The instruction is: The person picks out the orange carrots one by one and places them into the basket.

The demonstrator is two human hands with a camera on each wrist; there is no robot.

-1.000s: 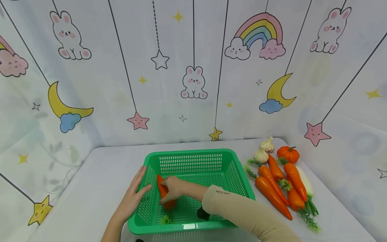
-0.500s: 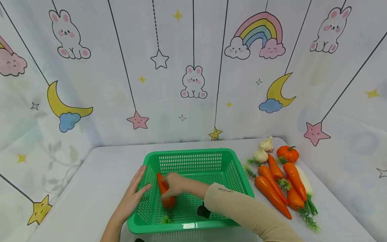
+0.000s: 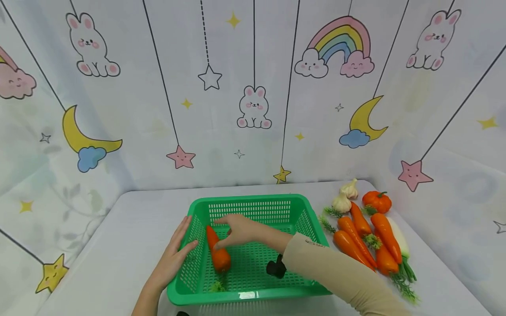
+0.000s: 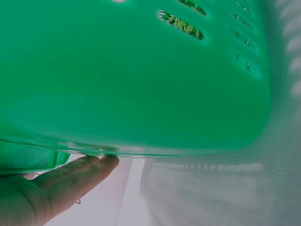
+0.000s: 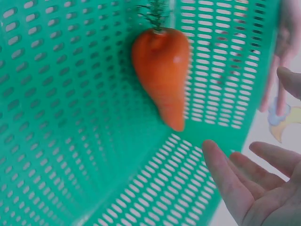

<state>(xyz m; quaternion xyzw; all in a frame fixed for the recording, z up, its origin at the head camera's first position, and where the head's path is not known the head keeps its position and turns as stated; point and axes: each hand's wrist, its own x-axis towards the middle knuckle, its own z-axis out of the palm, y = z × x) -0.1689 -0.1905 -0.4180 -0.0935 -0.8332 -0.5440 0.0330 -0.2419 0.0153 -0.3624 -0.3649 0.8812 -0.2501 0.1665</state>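
Observation:
A carrot (image 3: 221,260) with a green leafy top lies along the left side inside a green perforated basket (image 3: 249,296). Just to the right of it, over the basket, is my right hand (image 3: 241,230), thumb and fingers spread and holding nothing. In the right wrist view, bare basket mesh shows between that hand (image 5: 263,188) and the tip of the carrot (image 5: 162,66). My left hand (image 3: 175,252) rests against the basket's left rim with straight fingers. The left wrist view has its fingers (image 4: 84,181) against the green plastic from outside.
Right of the basket lie several carrots (image 3: 353,248), two garlic bulbs (image 3: 341,203), a small orange pumpkin (image 3: 377,202) and a white radish (image 3: 399,237) with green stalks. A small black device (image 3: 276,267) shows below the right wrist. Patterned cloth (image 3: 221,131) hangs behind the table.
My right hand has let go of the carrot, opened and moved up and to the right. The carrot stays in the basket's left side. The left hand has not moved.

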